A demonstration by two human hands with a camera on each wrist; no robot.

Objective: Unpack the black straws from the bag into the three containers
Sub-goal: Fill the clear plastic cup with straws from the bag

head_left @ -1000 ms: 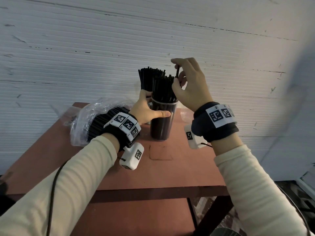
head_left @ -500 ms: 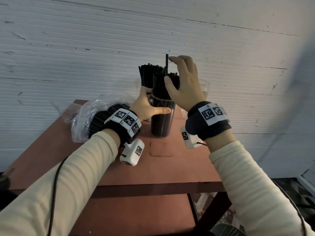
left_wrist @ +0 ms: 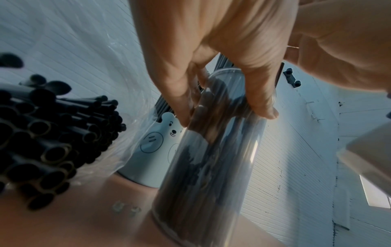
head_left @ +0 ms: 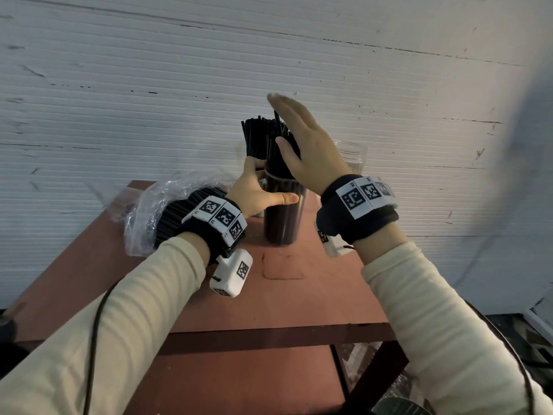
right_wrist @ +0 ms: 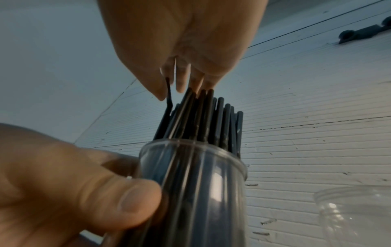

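Head view: right hand (head_left: 311, 151) has flattened onto the straws (head_left: 278, 145), pinch released.

Bare utility room: scuffed white panelled wall (head_left: 149, 70), worn red table (head_left: 284, 295)

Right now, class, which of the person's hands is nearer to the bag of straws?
Left. The left hand grips the clear tube beside the bag; the right hand is above the tube's straws, farther off.
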